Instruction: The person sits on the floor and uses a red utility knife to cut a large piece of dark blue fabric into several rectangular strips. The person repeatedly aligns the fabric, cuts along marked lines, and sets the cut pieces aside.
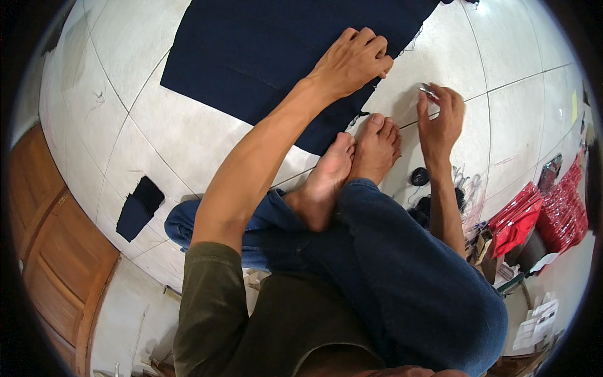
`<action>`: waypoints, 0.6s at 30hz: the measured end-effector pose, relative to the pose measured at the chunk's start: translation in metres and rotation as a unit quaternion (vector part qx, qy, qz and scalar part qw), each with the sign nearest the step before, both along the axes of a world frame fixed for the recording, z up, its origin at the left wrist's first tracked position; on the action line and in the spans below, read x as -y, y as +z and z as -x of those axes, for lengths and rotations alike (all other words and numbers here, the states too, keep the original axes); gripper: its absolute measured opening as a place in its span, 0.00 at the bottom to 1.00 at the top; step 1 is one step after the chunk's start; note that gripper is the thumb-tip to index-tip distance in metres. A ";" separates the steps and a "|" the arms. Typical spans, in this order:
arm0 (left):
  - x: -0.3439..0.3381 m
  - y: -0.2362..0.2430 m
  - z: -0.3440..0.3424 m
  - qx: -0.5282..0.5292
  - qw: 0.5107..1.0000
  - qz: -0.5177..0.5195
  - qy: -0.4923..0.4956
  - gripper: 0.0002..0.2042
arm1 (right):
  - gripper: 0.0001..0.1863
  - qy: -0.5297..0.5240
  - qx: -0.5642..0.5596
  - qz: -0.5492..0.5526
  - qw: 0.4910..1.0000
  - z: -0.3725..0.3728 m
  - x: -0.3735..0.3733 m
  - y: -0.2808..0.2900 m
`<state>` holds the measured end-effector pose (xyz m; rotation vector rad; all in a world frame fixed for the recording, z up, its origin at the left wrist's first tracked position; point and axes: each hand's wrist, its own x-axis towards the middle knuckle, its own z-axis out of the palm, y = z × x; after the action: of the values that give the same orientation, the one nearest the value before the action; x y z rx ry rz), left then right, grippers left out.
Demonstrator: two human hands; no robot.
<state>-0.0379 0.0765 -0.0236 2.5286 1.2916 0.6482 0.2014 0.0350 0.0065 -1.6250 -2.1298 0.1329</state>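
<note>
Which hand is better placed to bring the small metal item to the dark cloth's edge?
Probably the right hand: it holds the small metal item near the dark cloth, while the left hand rests on the cloth.

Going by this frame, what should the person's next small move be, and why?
Probably bring the right hand, with its small metal tool, leftward to the edge of the cloth: loose threads stick out there, the left hand rests on that edge, and the tool is held clear of it.

Pale tiled floor (pixel 188 129): broad navy cloth (pixel 270 53) flat; dark cloth scraps (pixel 139 208) left; small round black object (pixel 419 176) right.
</note>
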 end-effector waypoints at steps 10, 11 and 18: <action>0.010 -0.018 -0.005 0.214 0.967 -0.004 0.136 0.05 | 0.09 0.005 -0.177 0.304 0.936 0.060 -0.008 0.010; 0.011 -0.019 -0.010 0.209 0.965 -0.011 0.155 0.04 | 0.09 0.022 -0.172 0.275 0.946 0.062 -0.003 0.008; 0.009 -0.021 -0.009 0.197 0.966 -0.031 0.165 0.05 | 0.11 0.048 -0.130 0.109 0.984 0.030 0.035 -0.014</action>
<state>-0.0288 0.0679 -0.0442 2.0894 1.5610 1.2047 0.1714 -0.0002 -0.0075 -1.5241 -2.0463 0.5951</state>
